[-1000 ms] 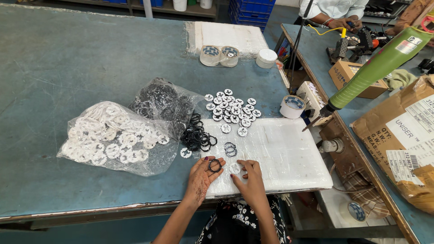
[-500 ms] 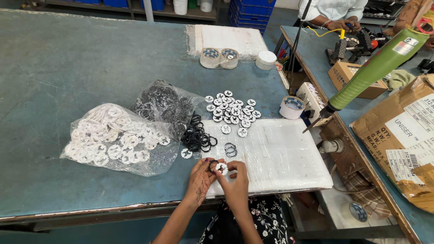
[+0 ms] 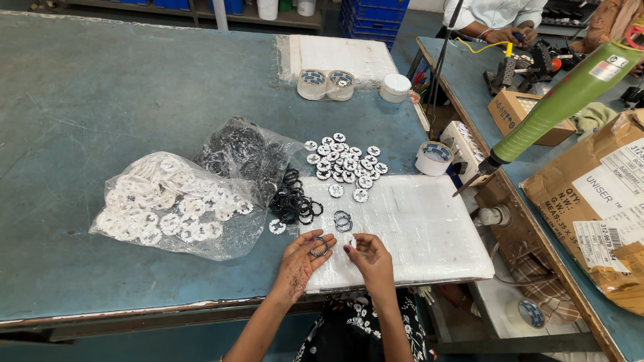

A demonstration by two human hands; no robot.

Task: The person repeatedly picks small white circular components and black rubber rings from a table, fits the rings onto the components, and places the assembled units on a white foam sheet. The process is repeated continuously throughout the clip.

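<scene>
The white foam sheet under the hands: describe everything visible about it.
The white foam sheet is a rectangular, slightly glossy pad that looks like soft packing foam, lying flat on the blue table at its near edge. Both hands rest on its near left corner: the left hand with a dark ring at its fingers, the right hand beside it. Two more rings lie on the sheet, and a few white discs spill over its far edge. Its right half is bare.

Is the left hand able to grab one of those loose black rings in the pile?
Probably yes. The left hand lies flat on the white pad's edge, and the pile of loose black rings sits just beyond its fingers with only bare table between, nothing covering it.
</scene>
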